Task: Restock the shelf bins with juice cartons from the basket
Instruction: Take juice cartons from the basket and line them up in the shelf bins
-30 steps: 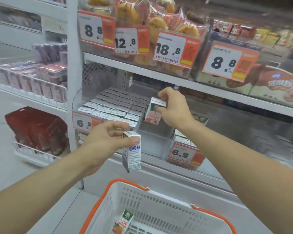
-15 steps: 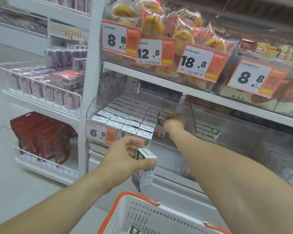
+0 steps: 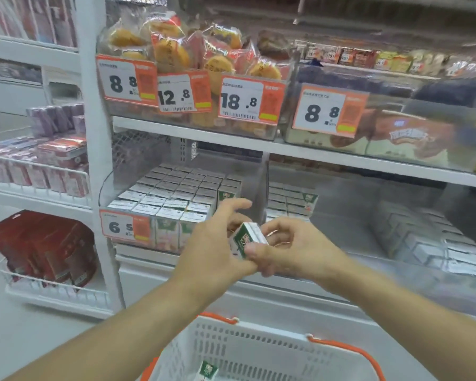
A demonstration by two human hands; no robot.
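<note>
Head view, centre frame: my right hand (image 3: 283,247) pinches the juice carton (image 3: 248,239) by its lower end, my left hand (image 3: 217,243) cups it with fingers spreading. The bin (image 3: 173,204) upper left looks nearly full; the carton could slip mid-handover into the basket (image 3: 259,350) below.

Above where I work, the upper shelf holds wrapped buns (image 3: 171,55) behind orange price tags (image 3: 245,99). At the lower left of the frame sit red packets (image 3: 43,247) in a wire rack (image 3: 52,291); blurry boxes (image 3: 404,137), maybe cakes, fill the upper right.
</note>
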